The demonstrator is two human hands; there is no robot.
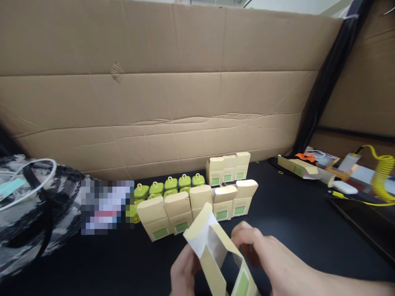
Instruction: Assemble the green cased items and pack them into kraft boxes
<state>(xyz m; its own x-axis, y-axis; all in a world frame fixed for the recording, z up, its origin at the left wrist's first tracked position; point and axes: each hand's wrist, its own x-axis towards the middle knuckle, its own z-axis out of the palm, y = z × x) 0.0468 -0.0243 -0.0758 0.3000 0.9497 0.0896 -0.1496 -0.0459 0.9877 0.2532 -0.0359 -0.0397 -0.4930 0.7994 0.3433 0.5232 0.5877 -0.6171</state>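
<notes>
A small cream cardboard box [212,259] with a green label is tilted toward me at the bottom middle. Its flaps stand open, showing a white inside with a dark gap in it. My left hand [182,271] is closed around its left side, the fingers partly hidden behind the card. On the other side, my right hand [265,255] has its fingers curled against the box; their tips are hidden. Just beyond stands a row of similar boxes [180,211] with raised flaps. Several green rounded cases [171,183] with small loops sit behind that row.
Three more cream boxes [228,169] stand near the cardboard wall [173,94]. To the right lie a flattened carton [298,167], a white oval object [345,187] and a yellow coiled cord [382,176]. A patterned fabric bundle [61,201] occupies the left side of the black table [293,222].
</notes>
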